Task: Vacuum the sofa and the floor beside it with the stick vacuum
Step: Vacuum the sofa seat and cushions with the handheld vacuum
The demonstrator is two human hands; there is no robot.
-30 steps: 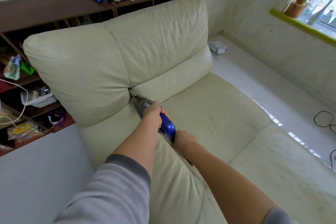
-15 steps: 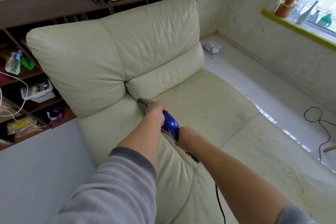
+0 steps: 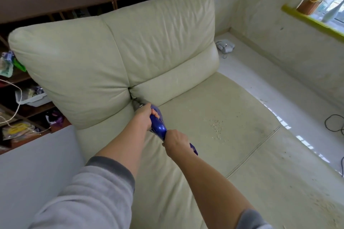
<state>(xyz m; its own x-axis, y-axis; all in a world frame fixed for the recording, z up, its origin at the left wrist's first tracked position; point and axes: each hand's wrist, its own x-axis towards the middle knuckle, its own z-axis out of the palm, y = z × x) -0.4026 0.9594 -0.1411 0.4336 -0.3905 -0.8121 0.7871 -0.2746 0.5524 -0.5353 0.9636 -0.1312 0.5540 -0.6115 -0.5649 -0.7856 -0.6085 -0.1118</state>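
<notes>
A cream leather sofa [image 3: 158, 42] fills the middle of the head view. A blue vacuum [image 3: 158, 126] lies low over its seat, its grey nozzle tip pushed into the crease where the two back cushions meet the seat. My left hand [image 3: 144, 116] grips the front of the blue body, just behind the nozzle. My right hand [image 3: 175, 140] grips the handle at the rear, and most of the handle is hidden under it. A small patch of pale crumbs [image 3: 216, 129] lies on the seat to the right of the vacuum.
A dark wooden shelf unit [image 3: 55, 0] with clutter stands behind the sofa. A white device [image 3: 225, 46] lies on the floor past the sofa's far end. Black cables [image 3: 333, 122] lie on the floor at right. More crumbs [image 3: 327, 210] lie on the near right seat.
The vacuum's nozzle has stayed in the crease between the back cushions. Both hands keep their hold. The camera has shifted slightly, showing the sofa back a little lower in view.
</notes>
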